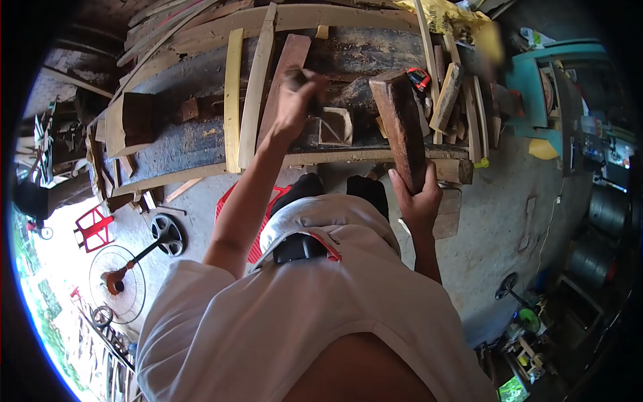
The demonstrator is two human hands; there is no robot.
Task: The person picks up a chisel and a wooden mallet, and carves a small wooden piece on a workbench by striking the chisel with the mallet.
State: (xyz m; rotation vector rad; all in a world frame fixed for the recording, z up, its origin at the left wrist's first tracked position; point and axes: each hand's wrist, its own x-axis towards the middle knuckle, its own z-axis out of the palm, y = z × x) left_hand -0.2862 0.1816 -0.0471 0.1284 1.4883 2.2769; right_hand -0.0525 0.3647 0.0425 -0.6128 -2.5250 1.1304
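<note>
Two grips, two tools, one hollowed block on a dark, scuffed tabletop [194, 77].
On my feed: left grip [301, 104], wrapped round a dark, round-ended tool [293, 78], motion-blurred; just beside it, a squarish wood block [341, 126] with a pale recess, near the tabletop's front edge. Right grip [418, 193], holding the lower end of a rough, reddish-brown wooden bat [400, 120], squared, broader at top. Alongside: yellowish straight plank [233, 100]; reddish flat board [293, 52]; red-and-black tape measure [419, 79].

Brown bar [402, 124]: wood, worn, faint sheen. Hollowed block [346, 127]: pale wood, matt. Bench [201, 74]: dark wood, rough, scarred. Yellow slat [234, 100]: wood, smooth, matt. Shirt [288, 315]: soft matt cloth. Sack [447, 18]: crinkled plastic, lightly glossy.
</note>
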